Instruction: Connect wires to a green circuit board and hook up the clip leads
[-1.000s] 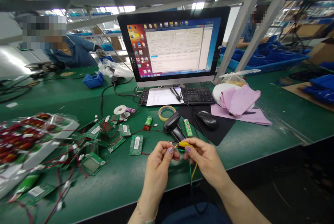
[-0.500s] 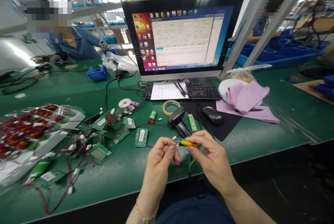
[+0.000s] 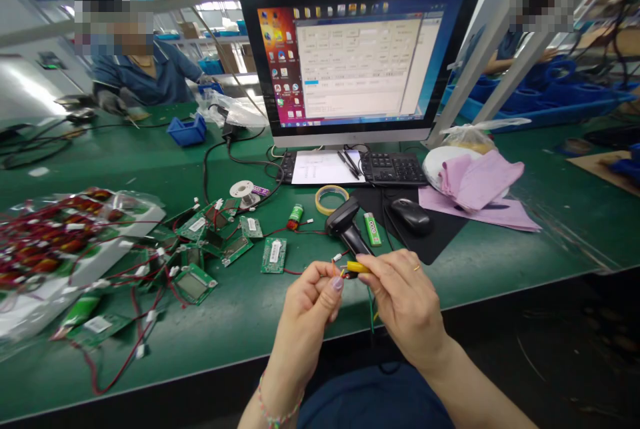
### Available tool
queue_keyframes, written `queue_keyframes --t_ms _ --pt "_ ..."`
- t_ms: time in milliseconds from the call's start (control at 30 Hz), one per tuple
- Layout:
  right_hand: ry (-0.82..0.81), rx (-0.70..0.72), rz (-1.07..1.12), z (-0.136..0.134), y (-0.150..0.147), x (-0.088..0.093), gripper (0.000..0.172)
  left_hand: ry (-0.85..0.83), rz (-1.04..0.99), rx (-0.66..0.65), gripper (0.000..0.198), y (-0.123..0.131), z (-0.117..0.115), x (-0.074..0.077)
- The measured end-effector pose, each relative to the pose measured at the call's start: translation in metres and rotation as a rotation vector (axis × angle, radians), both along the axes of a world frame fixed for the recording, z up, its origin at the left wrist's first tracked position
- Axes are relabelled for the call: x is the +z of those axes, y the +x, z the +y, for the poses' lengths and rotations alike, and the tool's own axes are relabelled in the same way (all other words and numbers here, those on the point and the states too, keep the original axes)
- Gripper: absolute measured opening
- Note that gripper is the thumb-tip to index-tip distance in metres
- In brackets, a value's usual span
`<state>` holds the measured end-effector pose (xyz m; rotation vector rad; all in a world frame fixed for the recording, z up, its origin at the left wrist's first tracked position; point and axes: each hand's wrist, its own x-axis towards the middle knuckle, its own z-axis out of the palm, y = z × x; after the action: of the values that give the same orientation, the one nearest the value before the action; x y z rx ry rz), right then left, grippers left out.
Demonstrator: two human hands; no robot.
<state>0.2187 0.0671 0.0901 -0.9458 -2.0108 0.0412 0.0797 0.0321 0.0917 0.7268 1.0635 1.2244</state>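
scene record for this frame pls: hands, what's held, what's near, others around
left hand: pinches thin red wires with a small white connector
right hand: grips yellow clip, green and yellow leads hanging below
near: barcode scanner, green lighter, tape roll, mouse
left of hands: circuit boards with red wires
others: a person in blue far left

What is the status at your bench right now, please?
Left hand pinching red wire end. Right hand shut on yellow clip, green lead hanging. Barcode scanner just behind, not touching.
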Motion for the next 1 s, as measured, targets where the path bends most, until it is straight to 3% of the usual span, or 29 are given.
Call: queue_keyframes --t_ms 433,700,1000 --pt "-0.099 -0.041 0.117 -0.0043 -0.0009 0.0053 0.011 0.027 -0.018 0.052 0.017 0.0006 0.0 0.0003" --pt "-0.588 -0.025 0.305 0.0012 0.0008 -0.0036 0.014 -0.006 -0.053 0.085 0.016 0.0011 0.0001 0.0042" --pt "-0.352 0.025 0.203 -0.0022 -0.0029 0.0034 0.01 -0.014 -0.055 0.11 0.016 0.0016 0.0007 0.0052"
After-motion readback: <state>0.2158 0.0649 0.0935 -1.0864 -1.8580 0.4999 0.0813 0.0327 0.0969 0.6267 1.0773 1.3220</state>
